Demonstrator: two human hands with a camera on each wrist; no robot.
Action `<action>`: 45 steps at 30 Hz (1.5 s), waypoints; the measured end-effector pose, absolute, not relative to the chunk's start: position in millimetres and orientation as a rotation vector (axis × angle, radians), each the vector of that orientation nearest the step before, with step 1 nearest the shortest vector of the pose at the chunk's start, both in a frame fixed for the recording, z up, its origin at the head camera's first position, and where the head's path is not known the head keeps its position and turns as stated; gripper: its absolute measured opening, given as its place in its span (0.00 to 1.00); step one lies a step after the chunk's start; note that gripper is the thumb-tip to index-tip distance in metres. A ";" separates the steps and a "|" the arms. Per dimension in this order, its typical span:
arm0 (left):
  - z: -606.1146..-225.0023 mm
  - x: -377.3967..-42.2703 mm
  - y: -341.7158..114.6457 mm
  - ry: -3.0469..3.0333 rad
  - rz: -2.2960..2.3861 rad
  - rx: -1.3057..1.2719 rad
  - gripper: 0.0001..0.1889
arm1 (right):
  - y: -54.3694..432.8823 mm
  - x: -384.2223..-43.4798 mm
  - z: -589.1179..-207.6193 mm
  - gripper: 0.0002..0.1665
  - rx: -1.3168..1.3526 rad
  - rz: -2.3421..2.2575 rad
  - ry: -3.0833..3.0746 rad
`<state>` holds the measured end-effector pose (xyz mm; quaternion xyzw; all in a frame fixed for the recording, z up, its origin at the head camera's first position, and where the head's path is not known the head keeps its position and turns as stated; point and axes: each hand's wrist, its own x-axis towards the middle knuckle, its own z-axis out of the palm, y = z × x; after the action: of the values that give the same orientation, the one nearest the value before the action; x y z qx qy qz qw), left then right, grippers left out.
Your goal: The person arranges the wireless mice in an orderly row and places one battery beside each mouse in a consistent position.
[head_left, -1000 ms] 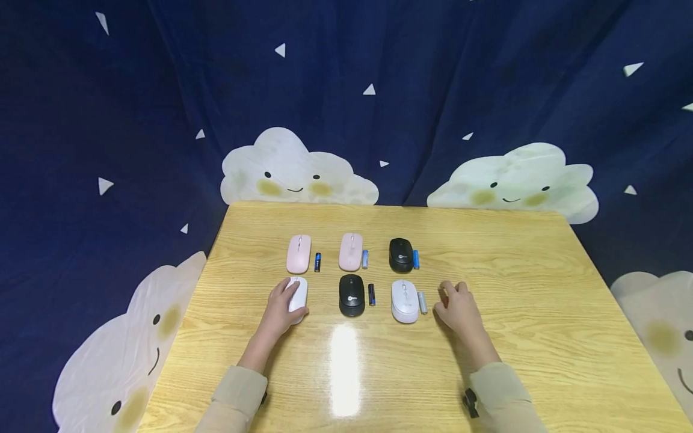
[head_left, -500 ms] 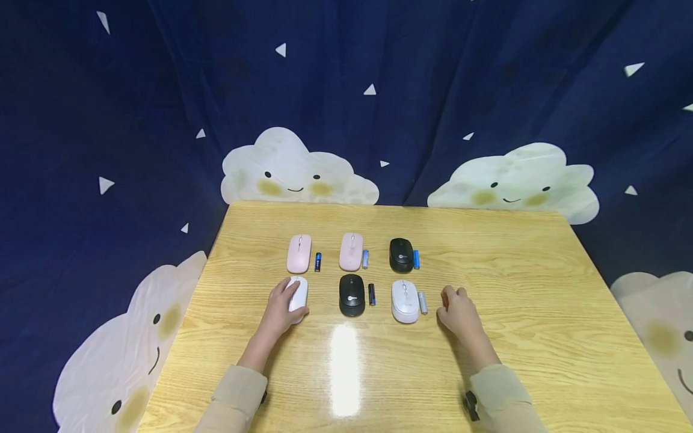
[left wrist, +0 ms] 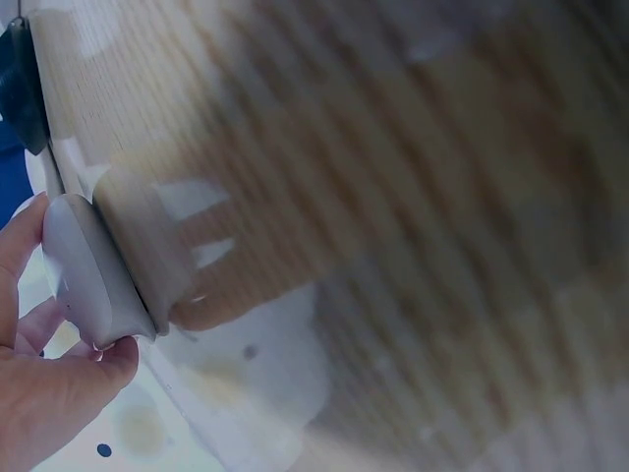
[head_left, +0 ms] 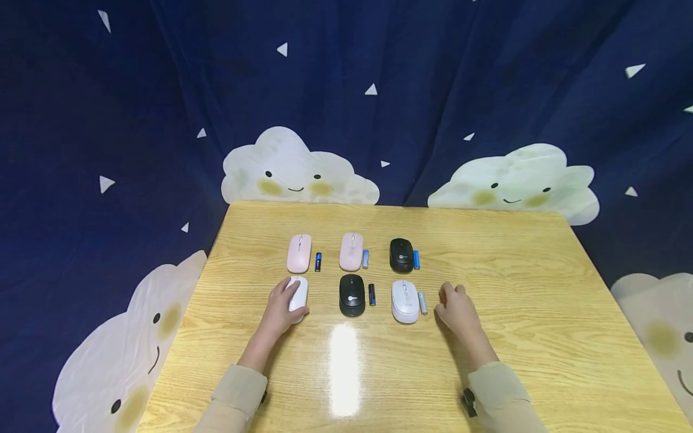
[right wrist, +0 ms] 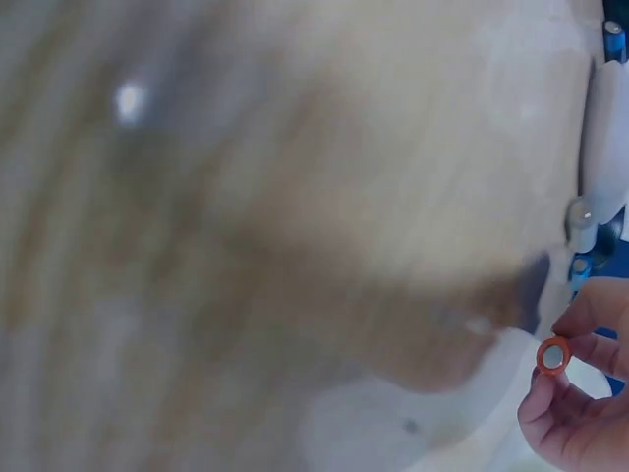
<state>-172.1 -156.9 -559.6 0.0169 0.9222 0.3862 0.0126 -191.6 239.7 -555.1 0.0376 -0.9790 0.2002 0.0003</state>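
Note:
A white mouse (head_left: 297,296) lies at the left of the front row, gripped by my left hand (head_left: 278,310) with the thumb on its near right side. The left wrist view shows the fingers curved round the mouse (left wrist: 84,270), which rests on the table. To the right of the other white mouse (head_left: 405,300) and a pale battery (head_left: 422,302), my right hand (head_left: 459,310) is held with curled fingers. Thumb and fingers pinch a battery (right wrist: 553,357), seen end-on with an orange rim in the right wrist view. In the head view that battery is hidden.
On the wooden table (head_left: 541,300), the back row has two pink mice (head_left: 299,254) and a black mouse (head_left: 400,255), each with a battery (head_left: 317,262) to its right. Another black mouse (head_left: 352,295) and a dark battery (head_left: 372,294) stand mid-front. A dark blue curtain (head_left: 346,72) hangs behind.
My right hand's fingers have drawn closer together, and the hand has shifted slightly back and forth beside the pale battery. The left hand and the mice have stayed put.

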 end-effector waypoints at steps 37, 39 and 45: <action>-560.7 -170.7 -160.8 2.857 1.207 0.094 0.34 | 72.4 -217.6 -501.3 0.16 0.395 0.878 -2.969; -560.8 -170.4 -161.4 2.862 1.208 0.106 0.34 | 65.1 -216.7 -501.4 0.17 0.412 0.885 -2.988; -563.0 -170.5 -164.3 2.890 1.182 0.175 0.32 | 48.6 -214.8 -506.8 0.16 0.509 0.879 -2.980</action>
<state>-170.5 -164.3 -563.0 0.0561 0.9240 0.3781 0.0072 -214.8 48.6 -506.8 0.1617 -0.9465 0.2793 -0.0033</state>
